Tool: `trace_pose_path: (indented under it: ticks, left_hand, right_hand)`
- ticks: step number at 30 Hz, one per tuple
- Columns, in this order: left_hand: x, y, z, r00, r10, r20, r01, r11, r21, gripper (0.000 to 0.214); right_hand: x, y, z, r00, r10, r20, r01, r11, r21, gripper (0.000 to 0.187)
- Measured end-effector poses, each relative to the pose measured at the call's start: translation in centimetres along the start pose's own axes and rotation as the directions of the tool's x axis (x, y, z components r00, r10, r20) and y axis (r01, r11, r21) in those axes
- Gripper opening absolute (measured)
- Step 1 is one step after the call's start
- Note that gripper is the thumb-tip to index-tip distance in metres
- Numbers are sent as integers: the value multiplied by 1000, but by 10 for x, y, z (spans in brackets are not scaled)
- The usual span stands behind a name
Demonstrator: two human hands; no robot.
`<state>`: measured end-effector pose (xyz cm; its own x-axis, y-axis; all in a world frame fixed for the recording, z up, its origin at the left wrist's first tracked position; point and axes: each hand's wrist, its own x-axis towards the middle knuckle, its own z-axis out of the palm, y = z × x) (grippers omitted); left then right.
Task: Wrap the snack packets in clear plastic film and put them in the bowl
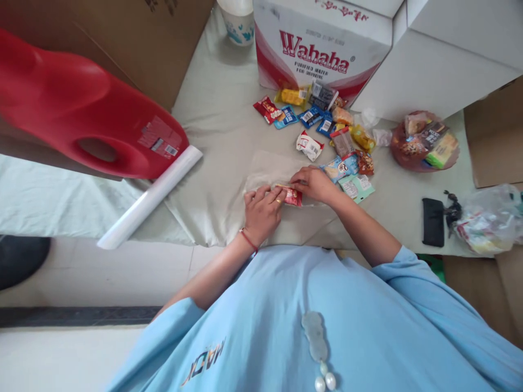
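A small red snack packet (293,196) lies near the table's front edge, on a sheet of clear plastic film (263,166). From the left, my left hand (262,214) presses its closed fingers over the packet's end and the film. My right hand (315,184) has bent fingers closed at the packet's upper right edge; the thumb is partly hidden. Just beyond my right hand are a light-blue snack packet (340,167), a mint-green packet (357,187) and a white-and-red packet (309,146).
Several more snacks, including a yellow packet (293,97), lie before a Wahaba-style water carton (318,54). A snack-filled bowl (398,155), black phone (432,222) and plastic bag (490,218) are right. Left stand a red jug (122,120) and a film roll (151,197). A paper cup (238,27) stands behind.
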<state>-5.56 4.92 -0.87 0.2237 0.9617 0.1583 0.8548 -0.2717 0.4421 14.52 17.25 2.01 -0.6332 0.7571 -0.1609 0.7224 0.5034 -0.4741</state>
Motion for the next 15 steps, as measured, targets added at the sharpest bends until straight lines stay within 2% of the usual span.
trace_pose_path:
  ticks: [4,8,10,12,13,15]
  left_hand:
    - [16,-1,-3,997,37,61,-36,999,-21,49]
    - [18,-1,-4,994,68,87,-67,998,-20,47]
    - [18,-1,-4,994,77,83,-78,997,6,45]
    - [18,0,-4,995,76,65,-80,995,54,42]
    - [18,0,-4,996,72,54,-76,994,78,40]
    - [17,2,-4,998,58,40,-62,992,114,37]
  right_hand:
    - [13,6,-4,986,72,-151,-93,986,-139,42]
    - [33,7,1,978,190,-91,-205,956,-208,64]
    - [42,7,3,958,283,-53,-288,940,-184,56]
    - [48,9,1,937,349,2,-346,929,-129,36]
    - [49,10,-1,936,351,22,-347,932,-106,27]
    - [48,11,-9,963,269,11,-267,959,-91,16]
